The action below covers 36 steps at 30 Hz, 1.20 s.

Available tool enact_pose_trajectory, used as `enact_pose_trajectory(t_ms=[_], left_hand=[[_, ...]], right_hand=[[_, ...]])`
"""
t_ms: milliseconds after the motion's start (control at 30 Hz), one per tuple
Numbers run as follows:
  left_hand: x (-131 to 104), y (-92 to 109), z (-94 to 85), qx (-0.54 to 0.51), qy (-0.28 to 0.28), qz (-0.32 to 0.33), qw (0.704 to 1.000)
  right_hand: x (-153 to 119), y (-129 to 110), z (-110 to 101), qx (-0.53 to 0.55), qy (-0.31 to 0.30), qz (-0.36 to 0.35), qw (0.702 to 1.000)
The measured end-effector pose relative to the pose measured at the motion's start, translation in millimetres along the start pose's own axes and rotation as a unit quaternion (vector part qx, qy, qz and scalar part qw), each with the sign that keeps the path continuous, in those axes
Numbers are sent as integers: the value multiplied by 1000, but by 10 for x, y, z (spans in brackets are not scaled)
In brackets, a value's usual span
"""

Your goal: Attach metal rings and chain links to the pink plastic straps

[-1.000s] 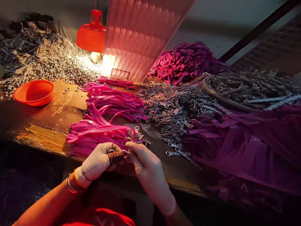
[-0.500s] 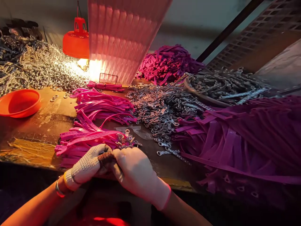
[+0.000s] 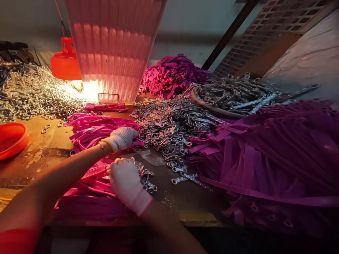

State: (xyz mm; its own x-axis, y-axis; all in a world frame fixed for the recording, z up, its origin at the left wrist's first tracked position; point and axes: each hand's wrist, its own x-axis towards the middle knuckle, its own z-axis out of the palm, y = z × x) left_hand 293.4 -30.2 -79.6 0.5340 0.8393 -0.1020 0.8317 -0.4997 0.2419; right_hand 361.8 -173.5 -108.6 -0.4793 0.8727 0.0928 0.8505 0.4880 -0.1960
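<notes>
My left hand [image 3: 123, 137], in a white knitted glove, reaches over the right end of the middle pile of pink straps [image 3: 91, 128]. Its fingers curl down and are bunched together; what they grip is hidden beneath them. My right hand [image 3: 127, 180], also gloved, is closed like a fist above the nearer pile of pink straps [image 3: 90, 187]. Its knuckles hide whatever lies inside it. Metal end links [image 3: 150, 186] on this nearer pile stick out just right of my right hand.
Loose silver metal links [image 3: 169, 130] spread across the middle, and a heap of rings [image 3: 29, 91] lies at left by a red lamp [image 3: 65, 63]. Large purple straps [image 3: 254, 151] hang over the right edge. A red bowl [image 3: 13, 141] stands left; a corrugated panel [image 3: 113, 53] rises behind.
My hands were together at the table's front edge and are now apart. The left has reached forward to the middle strap pile; the right has moved left over the nearer pile. The view has shifted right.
</notes>
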Motion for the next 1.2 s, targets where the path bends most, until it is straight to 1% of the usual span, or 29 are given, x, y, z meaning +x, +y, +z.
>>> enact_pose_trajectory(t_ms=[33, 100, 167, 233, 300, 367, 433, 467, 500, 567, 600, 667, 733, 833, 933, 1033, 1100, 1200], left_hand=[[169, 68, 49, 8, -22, -9, 1000], [403, 206, 140, 26, -51, -35, 998], [504, 304, 169, 30, -57, -59, 996], [486, 328, 100, 25, -51, -72, 996], [360, 276, -50, 15, -38, -74, 996], [141, 181, -225, -3, -24, -66, 998], [-138, 90, -365, -86, -19, -55, 995], [-284, 57, -408, -151, -23, -53, 987], [-427, 37, -432, -219, -32, -56, 974], [-686, 34, -434, -326, -51, -69, 941], [-797, 47, -419, -348, -60, -71, 933], [-987, 86, -378, -356, -67, -66, 930], [-1147, 128, -339, -360, -60, -64, 929], [-1348, 182, -287, -399, -39, -86, 912], [-1498, 242, -220, -474, -29, -97, 874], [-1613, 298, -119, -533, 3, -92, 841], [-1696, 322, -34, -574, 31, -97, 813], [-1839, 336, 112, -646, 54, -99, 755]], right_hand=[[10, -22, 43, -6, -8, -5, 1000], [-22, -25, 116, -3, 8, -19, 1000], [-109, 37, 153, 38, 61, -27, 997], [-231, 165, 145, 116, 148, -13, 982], [-365, 339, 102, 215, 236, 20, 948], [-483, 516, 39, 313, 297, 59, 900], [-557, 649, -37, 384, 333, 89, 857], [-573, 687, -80, 406, 348, 97, 840], [-575, 703, -127, 419, 358, 98, 829], [-544, 678, -227, 426, 362, 83, 825], [-518, 644, -277, 428, 358, 72, 827], [-463, 560, -363, 436, 338, 52, 833], [-427, 479, -411, 452, 311, 47, 835], [-425, 379, -409, 465, 292, 71, 832], [-456, 277, -373, 476, 280, 93, 828], [-487, 172, -364, 476, 275, 79, 832], [-513, 126, -376, 459, 279, 56, 841], [-566, 113, -385, 412, 267, 33, 871]])
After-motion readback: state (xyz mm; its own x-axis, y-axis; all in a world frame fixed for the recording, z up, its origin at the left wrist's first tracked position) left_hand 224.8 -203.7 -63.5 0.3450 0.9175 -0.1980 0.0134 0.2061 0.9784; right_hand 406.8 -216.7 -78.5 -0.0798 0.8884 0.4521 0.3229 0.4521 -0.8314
